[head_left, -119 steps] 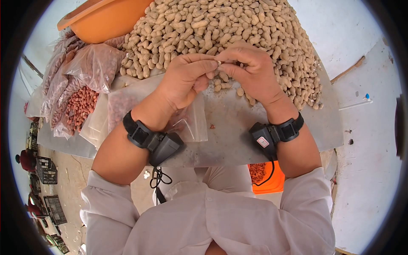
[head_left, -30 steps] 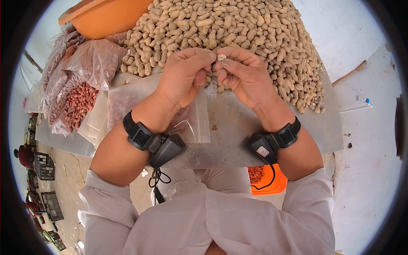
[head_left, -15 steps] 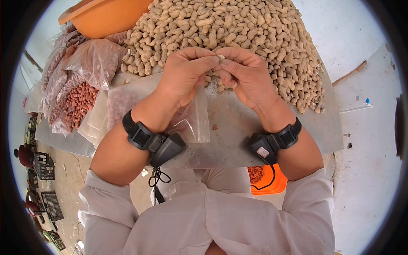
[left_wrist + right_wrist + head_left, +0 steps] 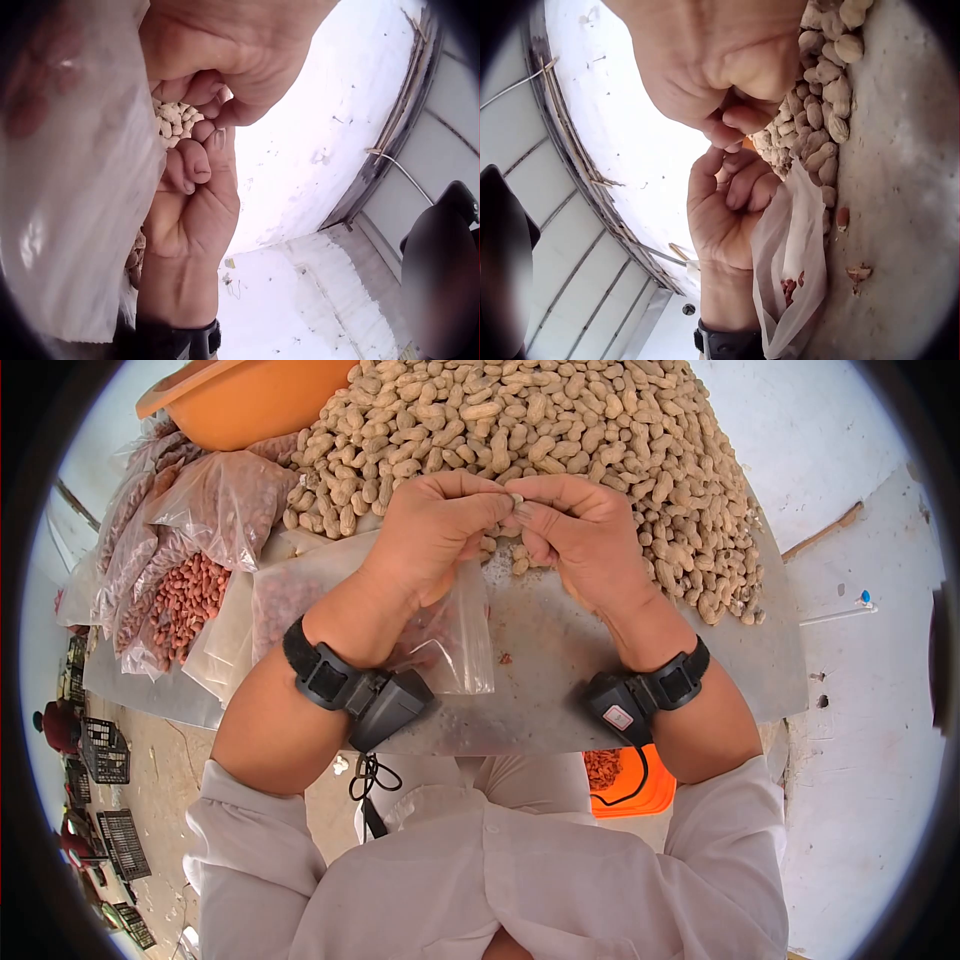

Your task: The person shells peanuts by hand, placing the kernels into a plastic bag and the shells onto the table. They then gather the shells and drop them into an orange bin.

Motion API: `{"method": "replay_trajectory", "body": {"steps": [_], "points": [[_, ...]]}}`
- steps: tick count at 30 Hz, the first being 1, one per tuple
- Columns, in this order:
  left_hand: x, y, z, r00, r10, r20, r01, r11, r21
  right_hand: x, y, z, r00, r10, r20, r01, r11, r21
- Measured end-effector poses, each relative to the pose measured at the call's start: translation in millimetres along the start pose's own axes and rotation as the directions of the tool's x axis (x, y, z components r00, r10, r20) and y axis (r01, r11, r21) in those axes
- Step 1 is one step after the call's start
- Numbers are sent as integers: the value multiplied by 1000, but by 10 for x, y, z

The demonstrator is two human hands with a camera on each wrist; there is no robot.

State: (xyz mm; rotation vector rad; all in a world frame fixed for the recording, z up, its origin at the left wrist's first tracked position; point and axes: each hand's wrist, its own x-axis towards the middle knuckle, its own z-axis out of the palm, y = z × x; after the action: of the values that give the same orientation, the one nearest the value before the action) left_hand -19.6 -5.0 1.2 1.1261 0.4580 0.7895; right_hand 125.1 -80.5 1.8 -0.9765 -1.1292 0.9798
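Observation:
Over the near edge of the peanut pile (image 4: 520, 420), the fingertips of both hands meet in the head view. My left hand (image 4: 425, 535) and my right hand (image 4: 600, 545) pinch a small pale peanut (image 4: 517, 501) between thumbs and forefingers. Most of that peanut is covered by the fingertips. In the left wrist view the right hand (image 4: 199, 217) faces the camera, its other fingers curled in. The right wrist view has the left hand (image 4: 727, 210) beside a clear plastic bag (image 4: 799, 255) with a few red kernels inside.
Bags of red peanut kernels (image 4: 190, 600) lie at the left of the metal table (image 4: 540, 705), below an orange basin (image 4: 250, 410). An orange container (image 4: 650, 790) with reddish bits stands under the table edge. Black crates (image 4: 125, 845) are on the floor at left.
One second ago the pale peanut showed at the right fingertips, slightly apart from the left hand. Now both hands' fingertips close around it. Four seconds ago the right hand was turned further over.

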Motion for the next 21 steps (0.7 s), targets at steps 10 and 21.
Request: {"method": "replay_trajectory", "body": {"steps": [10,21], "points": [[2,6,7,1000,-16,-12,16,1000,-26,7,-31,-12,1000,2,11,-2,999,-36],[3,0,-24,996,-51,71,64,980,-190,28,9,-43,1000,28,7,-29,982,186]]}}
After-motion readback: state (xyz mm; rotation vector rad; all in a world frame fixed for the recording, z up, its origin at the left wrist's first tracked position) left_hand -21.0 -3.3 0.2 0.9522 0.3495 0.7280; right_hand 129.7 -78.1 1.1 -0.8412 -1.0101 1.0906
